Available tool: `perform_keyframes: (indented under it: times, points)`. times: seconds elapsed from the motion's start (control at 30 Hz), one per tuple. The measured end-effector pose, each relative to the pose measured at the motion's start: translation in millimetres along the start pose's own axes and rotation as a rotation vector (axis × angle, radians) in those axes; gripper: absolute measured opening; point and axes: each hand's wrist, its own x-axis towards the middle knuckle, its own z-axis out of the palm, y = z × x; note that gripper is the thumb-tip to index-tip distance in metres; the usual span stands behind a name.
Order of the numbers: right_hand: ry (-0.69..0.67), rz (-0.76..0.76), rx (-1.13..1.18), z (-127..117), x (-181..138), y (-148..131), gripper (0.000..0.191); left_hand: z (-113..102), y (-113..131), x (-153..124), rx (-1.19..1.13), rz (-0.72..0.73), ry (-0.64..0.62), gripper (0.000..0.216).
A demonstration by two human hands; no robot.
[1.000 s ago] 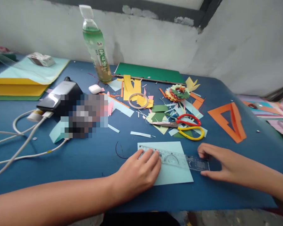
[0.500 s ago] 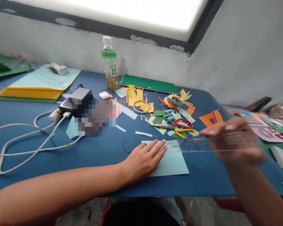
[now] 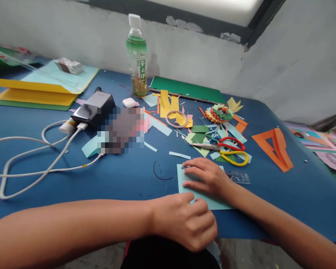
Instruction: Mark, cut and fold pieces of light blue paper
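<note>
A light blue sheet of paper (image 3: 217, 203) lies at the front of the blue table. Across its upper part is a clear plastic ruler (image 3: 242, 177), whose right end sticks out past the sheet. My right hand (image 3: 207, 175) lies on the ruler and paper with its fingers stretched out to the left. Close to the paper's front edge, my left hand (image 3: 189, 222) is closed, knuckles up. Its curled fingers hide whatever may be in them. Just behind the sheet are scissors (image 3: 222, 147) with one red and one yellow handle loop.
Coloured paper scraps (image 3: 198, 134), a tape ring (image 3: 176, 119) and a ruffled paper piece (image 3: 219, 113) lie behind my hands. A drink bottle (image 3: 138, 63) stands by the wall. A black charger (image 3: 93, 110) with white cables (image 3: 49, 173) is left. Orange paper (image 3: 274, 147) lies right.
My right hand has brought the ruler down onto the paper and flattened over it. My left hand has left the sheet, come nearer the table's front edge and closed.
</note>
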Motion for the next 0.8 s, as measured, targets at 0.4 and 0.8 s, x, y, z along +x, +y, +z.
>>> perform_keyframes:
  times: [0.4,0.8]
  points:
    - [-0.126,0.001,-0.03,-46,-48,26,0.019,25,-9,-3,0.144,-0.366,-0.329,0.041]
    - [-0.089,-0.039,0.013,-32,-52,34,0.023,21,-9,-2,0.156,-0.451,-0.354,0.042]
